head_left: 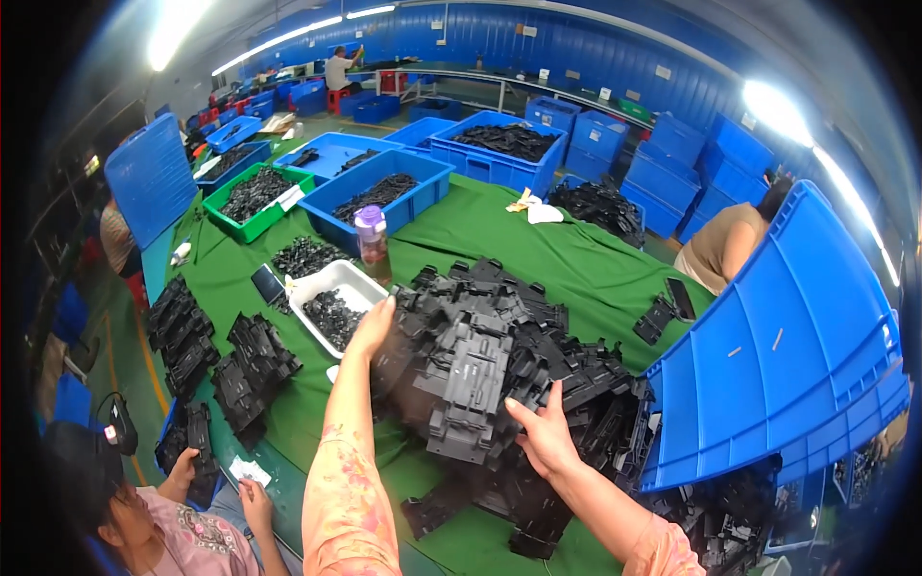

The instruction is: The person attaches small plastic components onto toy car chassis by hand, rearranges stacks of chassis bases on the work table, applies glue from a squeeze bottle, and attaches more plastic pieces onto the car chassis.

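White labels (pixel 663 72) on the blue wall (pixel 615 60) are too small for me to read. Close in, the stack (pixel 473 370) is dull black plastic, ridged and stepped, with notched edges and a blurred left side. I have it between both hands, at the left of the pile (pixel 600 413) on the green cloth (pixel 442 221). My left hand (pixel 373 329) lies along its left edge, fingers partly hidden; my right hand (pixel 549 439) meets its right edge, thumb and forefinger apart. Whether either is clamped on it, I cannot tell.
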